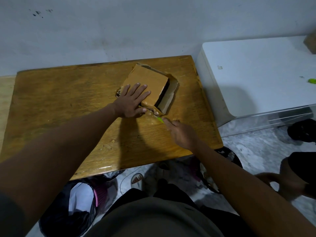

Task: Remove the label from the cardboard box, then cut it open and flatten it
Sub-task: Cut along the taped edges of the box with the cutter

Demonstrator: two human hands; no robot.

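Two bare forearms reach over one wooden counter [68, 103]. The left hand [132, 100] lies flat, fingers spread, on the one cardboard box [150, 82] at 1 o'clock. The right hand [181, 132], fingers closed around one green cutter [160, 119], touches the box's near corner.

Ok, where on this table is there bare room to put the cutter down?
The wooden table is bare left of the left hand, and along the near edge. Crowded: the far right corner, with the cardboard box, and the right hand holding the green cutter.
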